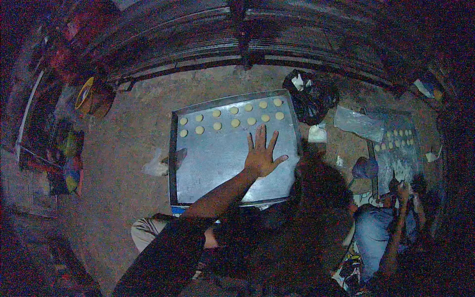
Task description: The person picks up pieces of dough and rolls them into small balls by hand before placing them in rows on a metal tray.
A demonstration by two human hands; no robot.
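Note:
My left hand [261, 157] is spread over a large metal baking tray [208, 168], palm down, fingers apart and pointing away from me. Its fingertips are just short of the nearer row of small round pale dough discs [235, 123]. Two rows of these discs lie across the far part of the tray. Whether the palm touches the metal, I cannot tell. My left forearm crosses the tray's near edge in a dark sleeve. I do not make out my right hand; the area below the tray is in deep shadow.
A black plastic bag [309, 96] and a white packet [317, 133] sit past the tray's right corner. A clear plastic bag [157, 166] lies left. Farther right, a co-worker's hands [403, 190] are at a second tray [383, 168] with dough discs. A yellow-rimmed container [89, 96] stands far left.

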